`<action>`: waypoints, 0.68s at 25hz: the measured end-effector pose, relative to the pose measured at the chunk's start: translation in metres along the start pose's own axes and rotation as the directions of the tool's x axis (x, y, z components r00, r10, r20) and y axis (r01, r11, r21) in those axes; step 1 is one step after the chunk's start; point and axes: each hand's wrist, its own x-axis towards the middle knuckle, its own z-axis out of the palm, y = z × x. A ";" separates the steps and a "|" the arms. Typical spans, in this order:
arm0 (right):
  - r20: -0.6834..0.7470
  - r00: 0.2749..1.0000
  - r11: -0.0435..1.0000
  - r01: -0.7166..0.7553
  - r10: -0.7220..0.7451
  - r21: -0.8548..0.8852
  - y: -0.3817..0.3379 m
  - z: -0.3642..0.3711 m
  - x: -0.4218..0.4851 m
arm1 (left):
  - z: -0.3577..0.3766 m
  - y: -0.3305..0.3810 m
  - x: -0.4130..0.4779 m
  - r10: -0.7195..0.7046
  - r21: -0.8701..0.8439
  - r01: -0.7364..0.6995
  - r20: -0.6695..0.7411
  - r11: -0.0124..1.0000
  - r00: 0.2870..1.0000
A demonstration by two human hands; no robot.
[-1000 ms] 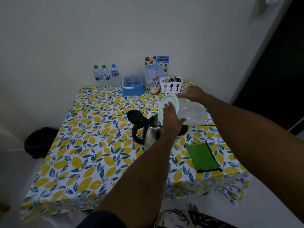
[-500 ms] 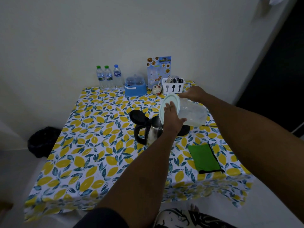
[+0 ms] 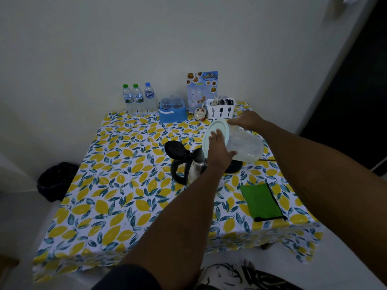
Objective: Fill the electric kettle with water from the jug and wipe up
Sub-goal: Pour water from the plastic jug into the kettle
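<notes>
A clear plastic jug (image 3: 245, 146) with a pale lid lies tipped on its side over the steel electric kettle (image 3: 193, 168). The kettle's black lid (image 3: 174, 149) stands flipped open to the left. My left hand (image 3: 218, 151) presses flat against the jug's lid, thumb under the jug's body. My right hand (image 3: 246, 120) grips the jug from the far side, near its top. A little water sits in the jug's low side. The kettle's black base (image 3: 233, 166) lies just right of the kettle, partly hidden. A folded green cloth (image 3: 260, 200) rests near the table's front right.
The table wears a lemon-print cloth (image 3: 117, 185). Along the wall stand three water bottles (image 3: 138, 98), a blue container (image 3: 172, 110), a small jar (image 3: 200, 114), a menu card (image 3: 202, 88) and a white cutlery holder (image 3: 221, 110). A black bin bag (image 3: 56, 181) sits on the floor at left.
The jug stays tipped over the kettle in both hands, with hardly any shift. The view has drifted slightly.
</notes>
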 end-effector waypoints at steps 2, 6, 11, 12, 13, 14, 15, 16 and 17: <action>0.000 1.000 0.999 -0.006 0.006 0.031 0.008 0.002 0.001 | 0.000 0.000 0.003 0.025 0.043 -0.026 0.009 0.999 1.000; 0.002 0.997 0.970 -0.081 0.083 0.231 0.033 0.001 0.003 | 0.007 0.009 0.011 0.075 0.166 -0.084 0.056 0.983 0.996; 0.027 0.993 0.863 -0.115 0.117 0.492 0.079 0.004 -0.004 | 0.030 0.023 0.024 0.133 0.346 -0.178 0.150 0.921 0.980; 0.029 0.989 0.834 -0.139 0.146 0.534 0.093 0.005 -0.005 | 0.040 0.027 0.027 0.142 0.384 -0.200 0.175 0.901 0.974; 0.028 0.981 0.804 -0.172 0.190 0.569 0.106 0.007 -0.006 | 0.049 0.031 0.030 0.147 0.421 -0.221 0.201 0.880 0.968; 0.027 0.972 0.775 -0.203 0.233 0.598 0.119 0.009 -0.007 | 0.060 0.035 0.033 0.153 0.454 -0.244 0.228 0.857 0.962; 0.030 0.963 0.747 -0.229 0.269 0.624 0.133 0.009 -0.006 | 0.071 0.039 0.037 0.160 0.482 -0.270 0.257 0.834 0.953; 0.041 0.953 0.711 -0.252 0.301 0.656 0.149 0.009 -0.005 | 0.084 0.045 0.042 0.168 0.506 -0.301 0.290 0.808 0.942; 0.053 0.942 0.668 -0.273 0.330 0.693 0.164 0.009 -0.002 | 0.096 0.050 0.047 0.177 0.526 -0.330 0.321 0.784 0.931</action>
